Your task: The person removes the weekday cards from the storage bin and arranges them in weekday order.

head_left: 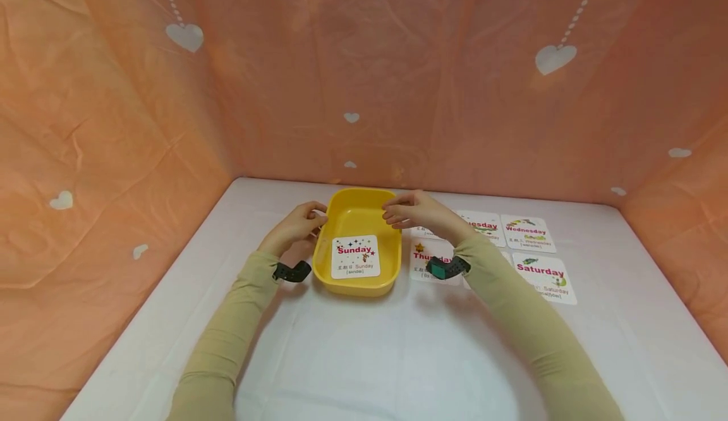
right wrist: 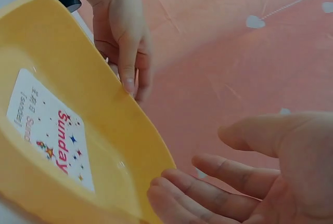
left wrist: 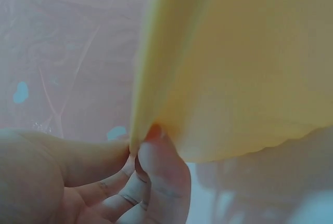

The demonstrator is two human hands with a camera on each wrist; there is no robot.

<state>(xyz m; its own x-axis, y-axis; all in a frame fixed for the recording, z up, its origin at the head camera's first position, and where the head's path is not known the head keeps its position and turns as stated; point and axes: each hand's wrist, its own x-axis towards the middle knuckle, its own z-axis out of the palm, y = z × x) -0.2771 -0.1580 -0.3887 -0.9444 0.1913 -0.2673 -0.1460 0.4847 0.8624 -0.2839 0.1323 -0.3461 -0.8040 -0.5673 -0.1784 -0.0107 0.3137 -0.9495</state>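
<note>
A yellow plastic tray (head_left: 361,201) with rounded corners stands on the white cloth, and a white card printed "Sunday" (head_left: 355,257) lies face up in it. My left hand (head_left: 296,228) pinches the tray's left rim; in the left wrist view the thumb and a bent finger (left wrist: 165,182) meet at the yellow edge. At the tray's far right side is my right hand (head_left: 418,211), its fingers loosely bent and spread. In the right wrist view its fingers (right wrist: 208,193) overlap the tray's rim, while the thumb stands away from it.
Right of the tray lie several weekday cards in rows, among them Wednesday (head_left: 527,233), Saturday (head_left: 544,278) and Thursday (head_left: 418,268); my right arm partly covers them. Orange cloth walls (head_left: 432,92) with white hearts enclose the table (head_left: 364,358) at the back and sides.
</note>
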